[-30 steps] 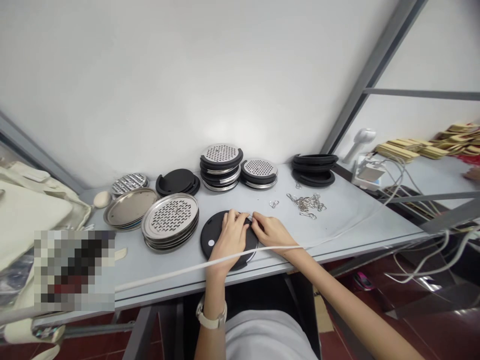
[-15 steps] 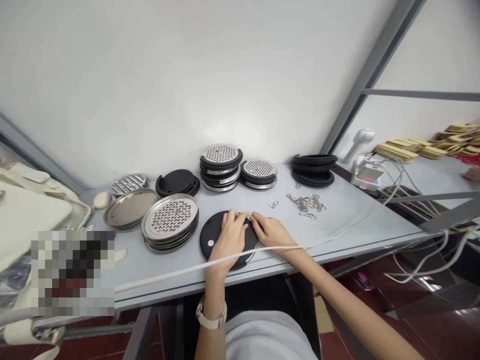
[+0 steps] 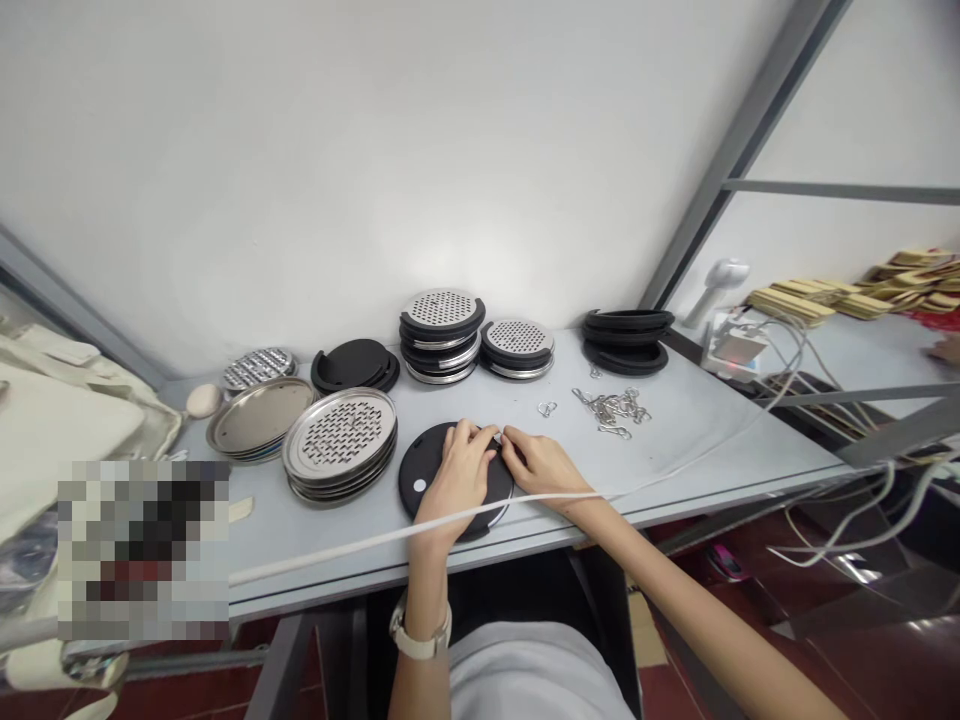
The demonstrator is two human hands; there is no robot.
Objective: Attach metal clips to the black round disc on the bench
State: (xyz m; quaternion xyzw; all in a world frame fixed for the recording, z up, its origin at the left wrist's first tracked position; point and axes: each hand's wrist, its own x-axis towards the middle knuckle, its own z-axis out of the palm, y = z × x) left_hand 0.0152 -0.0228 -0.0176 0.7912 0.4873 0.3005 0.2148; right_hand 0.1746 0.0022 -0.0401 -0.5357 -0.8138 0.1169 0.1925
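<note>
A round black disc with a white dot lies flat near the table's front edge. My left hand rests over its middle, fingers bent, the fingertips pressing near its upper right rim. Just to the right, my right hand has its fingers closed at that same rim. Between the fingertips of both hands shows a small metal clip, mostly hidden. A white cable passes across my wrists. Small metal hooks lie in a loose pile to the right, and one clip sits apart.
Grater disc stacks stand at left and at the back. Black rings are piled at the back right, near a white scanner. A white cable crosses low over the table's front.
The black disc has shifted very slightly to the left under my left hand. Both hands stay almost in the same place at its rim.
</note>
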